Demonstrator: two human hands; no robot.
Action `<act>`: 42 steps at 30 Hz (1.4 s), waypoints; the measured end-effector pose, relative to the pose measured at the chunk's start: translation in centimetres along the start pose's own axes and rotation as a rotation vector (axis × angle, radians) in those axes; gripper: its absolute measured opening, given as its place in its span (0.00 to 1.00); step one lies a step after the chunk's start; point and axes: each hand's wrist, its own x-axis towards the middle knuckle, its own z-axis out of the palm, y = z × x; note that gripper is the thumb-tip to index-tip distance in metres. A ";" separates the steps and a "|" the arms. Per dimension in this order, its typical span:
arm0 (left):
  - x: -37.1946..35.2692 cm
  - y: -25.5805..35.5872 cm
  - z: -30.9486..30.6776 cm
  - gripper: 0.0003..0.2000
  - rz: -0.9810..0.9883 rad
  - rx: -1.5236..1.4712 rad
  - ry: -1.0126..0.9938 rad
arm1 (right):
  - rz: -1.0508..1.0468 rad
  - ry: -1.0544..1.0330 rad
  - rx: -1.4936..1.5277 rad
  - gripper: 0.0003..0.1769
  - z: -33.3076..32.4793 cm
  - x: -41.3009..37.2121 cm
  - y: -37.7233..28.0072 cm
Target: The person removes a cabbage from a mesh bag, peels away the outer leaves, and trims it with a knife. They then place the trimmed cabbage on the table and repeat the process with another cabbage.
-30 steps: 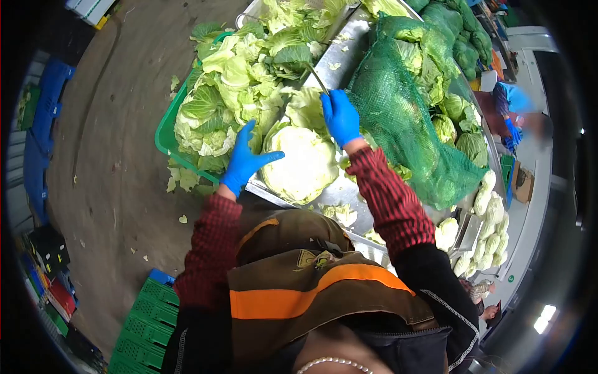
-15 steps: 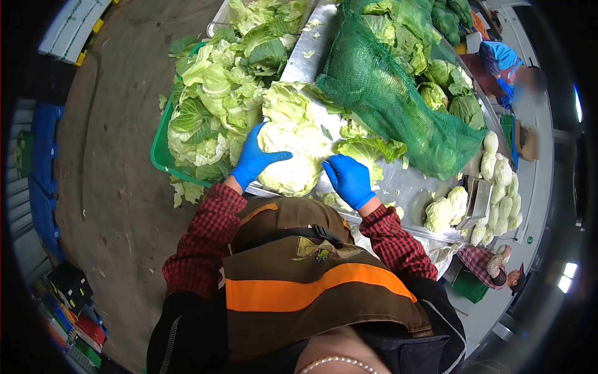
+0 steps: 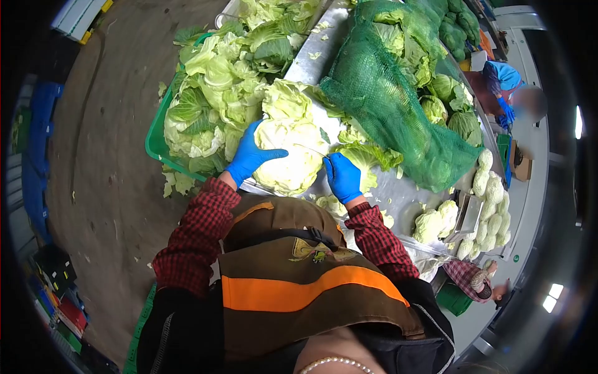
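A pale cabbage (image 3: 289, 156) lies on the metal table (image 3: 398, 193) in front of me. My blue-gloved left hand (image 3: 249, 153) grips its left side, with the thumb over the top. At its right side is my blue-gloved right hand (image 3: 342, 177), fingers closed around something thin whose tip reaches the cabbage; I cannot make out what it is. Another cabbage (image 3: 286, 103) touches the far side of the first. Loose leaves (image 3: 364, 159) lie just beyond my right hand.
A green crate (image 3: 159, 140) heaped with leaves stands at the left. Beyond my right hand lies a green net sack (image 3: 398, 106). Trimmed cabbages (image 3: 436, 222) and netted ones (image 3: 492, 212) sit at the right. Two people (image 3: 498, 87) (image 3: 470, 277) are farther right.
The view has shifted slightly. Both my hands stay at the same cabbage, and the right hand has turned a little against its side.
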 end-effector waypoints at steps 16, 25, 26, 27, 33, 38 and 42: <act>0.7 -0.6 0.4 0.56 0.104 0.459 0.068 | -0.007 -0.413 0.118 0.42 -4.5 11.2 -2.4; 0.8 1.7 1.4 0.56 0.055 0.589 0.054 | -0.276 -0.639 0.027 0.42 -4.4 15.1 -0.8; 0.8 1.8 1.5 0.56 0.049 0.585 0.058 | -0.316 -0.610 0.043 0.41 -4.0 15.0 -0.4; 0.8 2.0 1.6 0.57 0.048 0.586 0.057 | -0.320 -0.615 0.045 0.41 -4.3 15.1 -0.9; 1.8 0.0 1.0 0.59 0.026 0.511 -0.020 | -0.389 -0.404 0.123 0.33 -3.6 13.2 -1.5; 1.0 0.6 1.4 0.59 0.050 0.516 0.036 | -0.113 -0.301 0.142 0.28 -2.3 13.3 0.1; -0.4 0.5 0.6 0.57 0.103 0.586 0.068 | 0.051 -0.166 0.201 0.34 -1.0 14.4 0.8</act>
